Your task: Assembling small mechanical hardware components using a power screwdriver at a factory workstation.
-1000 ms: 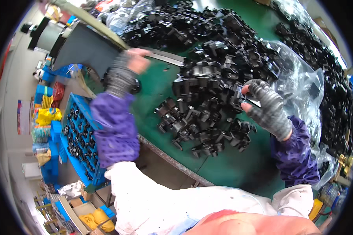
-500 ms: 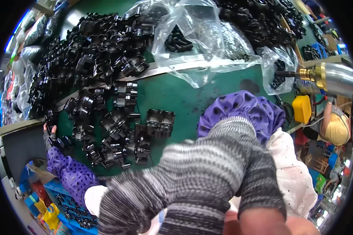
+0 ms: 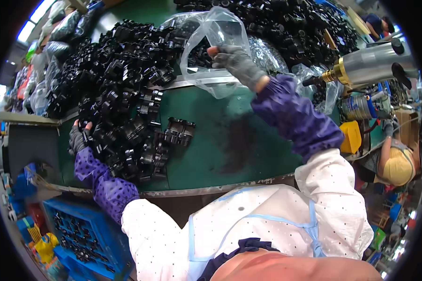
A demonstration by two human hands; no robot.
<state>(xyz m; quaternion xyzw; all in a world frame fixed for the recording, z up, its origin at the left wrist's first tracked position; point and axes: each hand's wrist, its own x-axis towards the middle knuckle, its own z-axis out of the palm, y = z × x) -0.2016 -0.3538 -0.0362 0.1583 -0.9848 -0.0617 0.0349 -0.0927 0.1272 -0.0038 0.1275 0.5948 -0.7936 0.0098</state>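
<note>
Left hand [image 3: 79, 138] was at the left edge of the loose black parts [image 3: 131, 129], fingers slightly apart — whether they held one could not be told. Parts lay heaped on the green worktop [image 3: 211, 140], presumably for easy reach. Right hand [image 3: 239, 65], fingers curled, overlapped the clear bag [image 3: 227, 30] — grip unclear, contents partly hidden.
</note>
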